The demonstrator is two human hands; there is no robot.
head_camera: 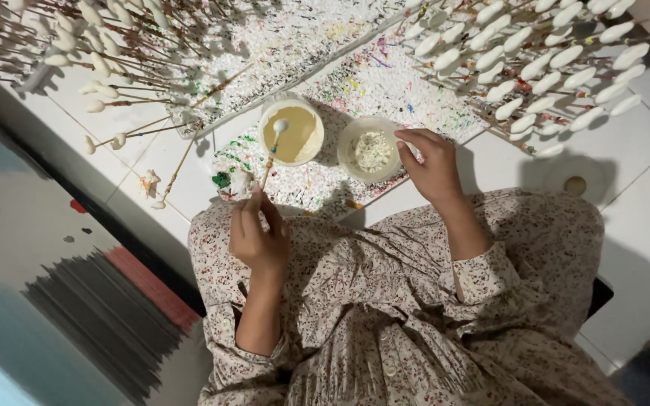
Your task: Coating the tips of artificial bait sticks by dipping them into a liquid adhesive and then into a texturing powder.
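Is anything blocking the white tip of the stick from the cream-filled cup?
Nothing visible does. The left hand holds the stick, whose white tip already sits over the cream-filled cup. The right hand is at the neighbouring cup.

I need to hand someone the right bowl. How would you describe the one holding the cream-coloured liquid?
On the paint-speckled board, two round bowls sit side by side. The cream bowl is nearer the left hand; unlike its grainy white neighbour, it holds smooth liquid.

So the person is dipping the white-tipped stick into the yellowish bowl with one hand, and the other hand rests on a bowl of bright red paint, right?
Not quite. In the head view the right hand touches a clear bowl of whitish, grainy material, not red paint. The left hand does hold the white-tipped stick over the yellowish bowl.
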